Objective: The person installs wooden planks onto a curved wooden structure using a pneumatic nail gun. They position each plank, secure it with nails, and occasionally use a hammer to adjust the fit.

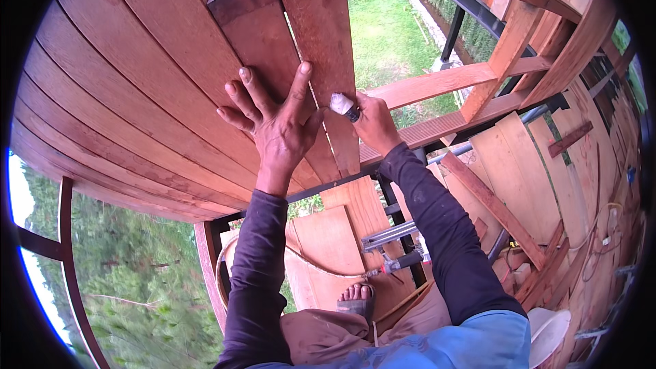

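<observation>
Small tool (344, 105), white-wrapped at its outer end with a dark collar, held in the right hand (374, 123); the fingers are closed round it, so only the wrapped end and collar project past the thumb side, and the rest of its body is hidden in the fist; its kind cannot be determined. The tip sits against the edge of a reddish upright plank (326, 48), just beside the seam with the neighbouring plank (256, 34).

Left hand (277, 123) lies flat and open on the planks, fingers (247, 89) spread, thumb running up alongside the seam, close to the tool but apart from it; it grips nothing.

Beyond the fingers, curved wooden cladding boards (130, 96) extend to the left; a horizontal wooden rail (444, 82) runs to the right of the right hand. Below the forearms, a bare foot (355, 297) rests on an aluminium ladder (393, 236), partly hidden by the dark sleeves; loose boards (519, 164) lie beneath; far-right items too distorted to identify.
</observation>
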Motion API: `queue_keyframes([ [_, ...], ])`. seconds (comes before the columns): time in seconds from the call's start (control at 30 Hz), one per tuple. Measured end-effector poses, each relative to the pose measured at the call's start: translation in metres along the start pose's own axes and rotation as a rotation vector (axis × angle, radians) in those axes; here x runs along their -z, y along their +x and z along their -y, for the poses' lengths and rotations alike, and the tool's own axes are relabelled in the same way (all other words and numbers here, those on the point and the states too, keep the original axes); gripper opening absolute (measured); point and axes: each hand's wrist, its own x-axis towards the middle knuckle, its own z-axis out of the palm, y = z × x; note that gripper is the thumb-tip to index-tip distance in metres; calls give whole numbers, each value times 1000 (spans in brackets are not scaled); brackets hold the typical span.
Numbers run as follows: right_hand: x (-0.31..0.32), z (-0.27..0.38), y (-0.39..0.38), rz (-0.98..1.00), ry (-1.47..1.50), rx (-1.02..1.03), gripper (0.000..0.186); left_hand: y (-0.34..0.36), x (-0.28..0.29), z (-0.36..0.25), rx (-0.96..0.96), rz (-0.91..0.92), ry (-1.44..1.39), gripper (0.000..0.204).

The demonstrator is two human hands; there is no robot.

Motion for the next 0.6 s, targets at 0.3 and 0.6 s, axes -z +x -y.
queue_keyframes([
  [0.3,3,6,-1,9,60,-68,25,0,1,-1,-3,27,15,88],
  [0.6,0,6,-1,2,73,-65,26,0,0,-1,2,16,21,85],
])
